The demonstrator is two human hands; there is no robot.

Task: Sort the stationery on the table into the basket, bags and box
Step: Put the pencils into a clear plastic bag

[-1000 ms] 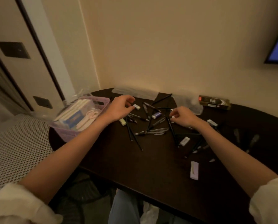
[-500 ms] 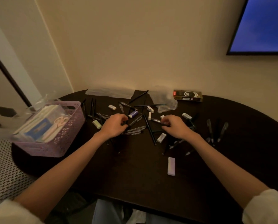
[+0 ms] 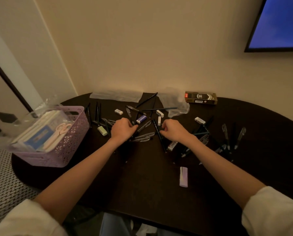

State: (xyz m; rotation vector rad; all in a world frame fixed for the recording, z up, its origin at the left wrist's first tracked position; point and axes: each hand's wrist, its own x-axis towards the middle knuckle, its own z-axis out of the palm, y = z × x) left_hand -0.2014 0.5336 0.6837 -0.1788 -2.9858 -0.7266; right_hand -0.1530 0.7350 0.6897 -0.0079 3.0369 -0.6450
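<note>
Pens and pencils [image 3: 143, 136] lie in a loose crossed heap mid-tabletop, with a second cluster of pens [image 3: 231, 138] further right. Erasers are scattered among them: green one [image 3: 102, 130] left of the heap, blue-sleeved one [image 3: 141, 118], white ones [image 3: 118, 111] [image 3: 159, 113] [image 3: 199, 120], a pale purple one [image 3: 183, 179] alone near the front edge.

Left hand [image 3: 122, 129] is curled over the heap's left side, fingers closing on dark pens; exact count hidden. Right hand [image 3: 173, 131] is curled at the right side, fingertips at a black pen [image 3: 157, 131]; can't tell if it's gripped.

Step looks like: gathering pens into a bundle, early in the sort.

Purple basket [image 3: 70, 142] at left already holds notebooks and scissors [image 3: 63, 129]. Clear bags [image 3: 115, 96] [image 3: 173, 103] lie flat at the back; gold box [image 3: 200, 98] beside them, closed.

Next move needs: pens aligned parallel, one hand freed to open a bag.
</note>
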